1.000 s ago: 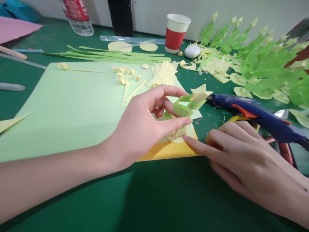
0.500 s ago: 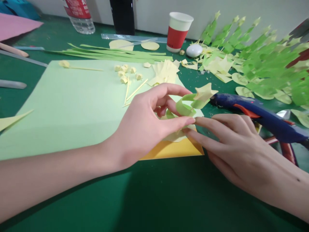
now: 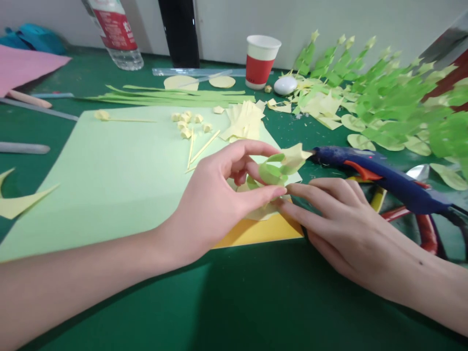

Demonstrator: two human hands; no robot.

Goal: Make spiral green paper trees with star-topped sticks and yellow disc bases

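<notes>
My left hand [image 3: 215, 195] is closed around a small paper flower [image 3: 270, 173] made of curled green strips, with a pale yellow star [image 3: 293, 158] at its top, tilted to the right. Under it, a pale yellow paper disc [image 3: 260, 214] shows partly beneath my left thumb. My right hand [image 3: 336, 214] meets the left thumb tip, its fingertips pressed at the flower's base by the disc; the exact grip there is hidden. Below both lies a light green sheet [image 3: 120, 170] with an orange-yellow sheet [image 3: 263, 231] at its near corner.
A blue glue gun [image 3: 380, 170] lies right of my hands, near red-handled pliers [image 3: 426, 234]. Behind are folded stars [image 3: 185, 117], yellow paper pieces [image 3: 243, 121], green strips [image 3: 175, 97], a paper cup [image 3: 260, 63] and a bottle [image 3: 119, 34]. Finished paper plants [image 3: 387, 92] crowd the right.
The view has shifted a little, so the scene sits slightly lower and further left. Both hands keep nearly the same hold on the paper flower, whose star tilts slightly more to the right.
</notes>
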